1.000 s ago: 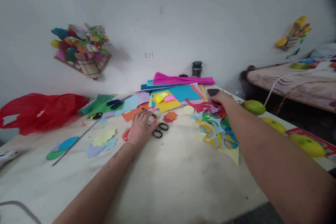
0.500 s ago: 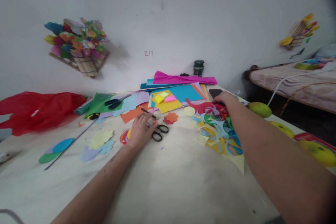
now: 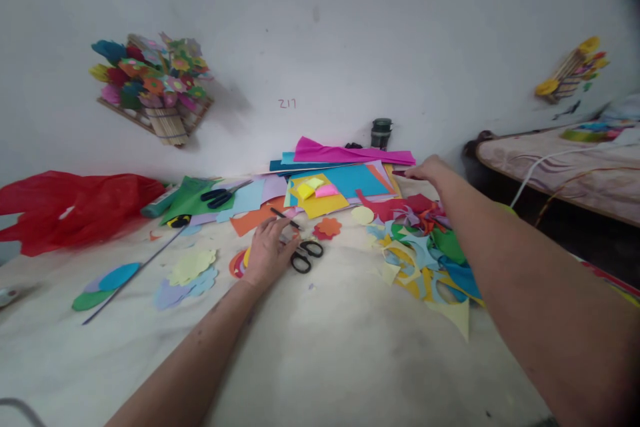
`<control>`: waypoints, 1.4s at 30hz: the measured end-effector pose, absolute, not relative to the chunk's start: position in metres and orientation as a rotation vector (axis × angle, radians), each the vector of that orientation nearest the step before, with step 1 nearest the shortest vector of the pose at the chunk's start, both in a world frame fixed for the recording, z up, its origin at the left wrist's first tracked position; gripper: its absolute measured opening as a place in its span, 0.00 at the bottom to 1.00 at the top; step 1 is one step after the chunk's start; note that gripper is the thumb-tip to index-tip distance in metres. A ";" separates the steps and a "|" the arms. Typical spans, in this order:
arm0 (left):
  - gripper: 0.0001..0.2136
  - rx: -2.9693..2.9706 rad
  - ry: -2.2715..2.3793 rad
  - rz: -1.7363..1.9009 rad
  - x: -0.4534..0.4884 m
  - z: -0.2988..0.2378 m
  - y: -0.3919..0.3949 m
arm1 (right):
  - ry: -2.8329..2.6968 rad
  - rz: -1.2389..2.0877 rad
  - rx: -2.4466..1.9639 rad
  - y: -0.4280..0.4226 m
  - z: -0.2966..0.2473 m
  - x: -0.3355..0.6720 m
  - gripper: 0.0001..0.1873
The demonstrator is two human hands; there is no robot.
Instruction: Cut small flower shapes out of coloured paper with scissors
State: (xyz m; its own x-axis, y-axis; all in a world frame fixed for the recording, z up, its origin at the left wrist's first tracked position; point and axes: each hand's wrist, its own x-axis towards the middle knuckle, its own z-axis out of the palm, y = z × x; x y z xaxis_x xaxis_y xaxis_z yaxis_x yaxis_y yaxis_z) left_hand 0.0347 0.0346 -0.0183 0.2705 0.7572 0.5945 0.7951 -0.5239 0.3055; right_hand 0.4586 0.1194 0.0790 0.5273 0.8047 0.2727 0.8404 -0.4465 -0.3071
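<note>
My left hand [image 3: 270,250] lies on the pale table cover, fingers stretched forward and slightly spread. Beside its thumb are black-handled scissors [image 3: 306,256], their blades partly hidden by the hand. A dark pen-like stick [image 3: 285,217] lies just beyond the fingertips. Round paper pieces in red and yellow [image 3: 237,263] peek out at the wrist side, and an orange paper flower [image 3: 328,227] lies to the right. At the back right, my right hand [image 3: 429,169] grips a dark flat object [image 3: 401,173], seen nearly edge-on, that looks like a phone. Its fingers are partly hidden.
Paper offcuts [image 3: 417,253] are heaped under my right forearm. Coloured sheets [image 3: 350,180], a second pair of scissors [image 3: 218,197] and a dark jar [image 3: 381,133] stand or lie toward the wall. Red mesh [image 3: 80,210] covers the left. A bed [image 3: 555,160] is at right.
My right hand has moved back and up from the edge of the offcuts, and the dark flat object has tilted with it. My left hand stays in place.
</note>
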 end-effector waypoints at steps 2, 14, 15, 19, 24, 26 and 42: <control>0.18 -2.458 -1.485 -1.117 0.035 -0.019 0.035 | -1.284 -0.001 -2.412 0.118 0.092 0.446 0.36; 0.17 -2.415 -1.375 -1.228 0.030 -0.025 0.033 | -1.477 0.139 -2.252 0.107 0.046 0.331 0.42; 0.17 -2.403 -1.401 -1.234 0.030 -0.025 0.033 | -1.499 0.116 -2.262 0.106 0.038 0.328 0.42; 0.18 -2.328 -1.547 -1.298 0.027 -0.021 0.032 | -1.559 0.010 -2.325 0.108 0.020 0.327 0.39; 0.18 -2.163 -1.718 -1.542 0.017 -0.018 0.034 | -1.594 0.035 -2.365 0.119 0.022 0.326 0.41; 0.18 -2.083 -1.748 -1.636 0.013 -0.018 0.035 | -1.597 0.040 -2.358 0.125 0.023 0.326 0.40; 0.20 -1.872 -2.102 -1.772 0.011 -0.011 0.029 | -1.553 0.110 -2.336 0.130 0.026 0.329 0.44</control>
